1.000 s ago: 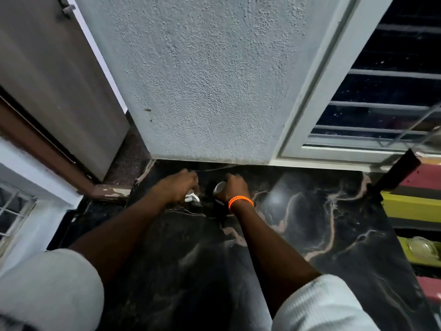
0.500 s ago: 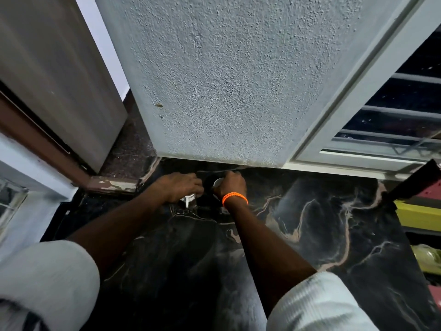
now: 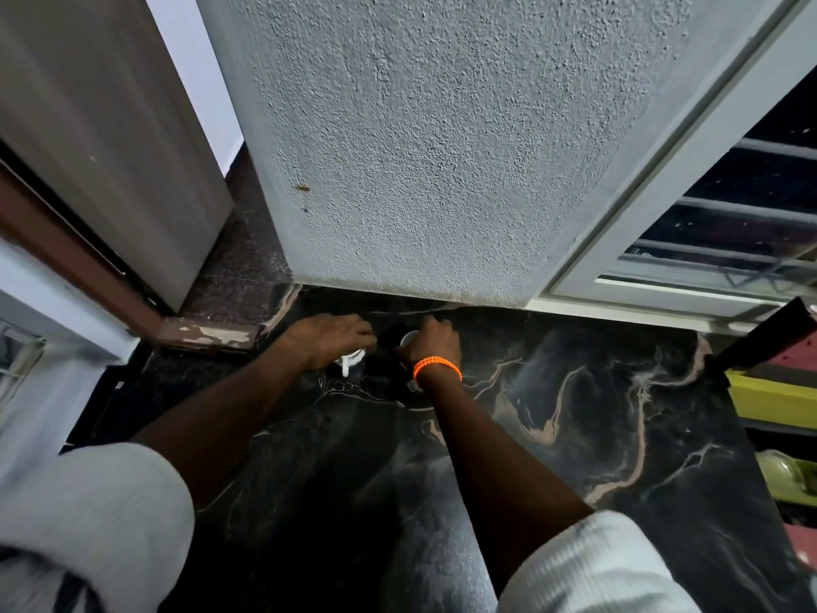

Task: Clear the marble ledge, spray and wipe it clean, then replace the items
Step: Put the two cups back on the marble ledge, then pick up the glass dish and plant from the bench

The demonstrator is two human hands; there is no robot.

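1. You have two hands on the marble ledge (image 3: 574, 435), and each covers one small object: a white piece (image 3: 349, 362) under your left hand (image 3: 329, 342), and a pale round cup-like item (image 3: 409, 338) under your right hand (image 3: 435, 345).
2. Count also one orange beaded bracelet (image 3: 437, 367) on your right wrist and two light sleeves, one on each upper arm.
3. Both objects sit at the far edge of the ledge, just beside the foot of the rough plastered wall (image 3: 442, 148) (what they are is too small and too hidden to tell).
4. To your right the dark veined marble lies open as far as its right edge, where stacked coloured things (image 3: 769, 395) stand; a barred window (image 3: 729, 232) sits behind that stretch.
5. To your left the ledge ends near a brown door frame (image 3: 88, 267) and a chipped corner.
6. Both your arms reach forward and converge, hands close together, knuckles up.
7. Your left fingers curl down over the white piece and appear to hold it; your right fingers wrap round the pale round item.
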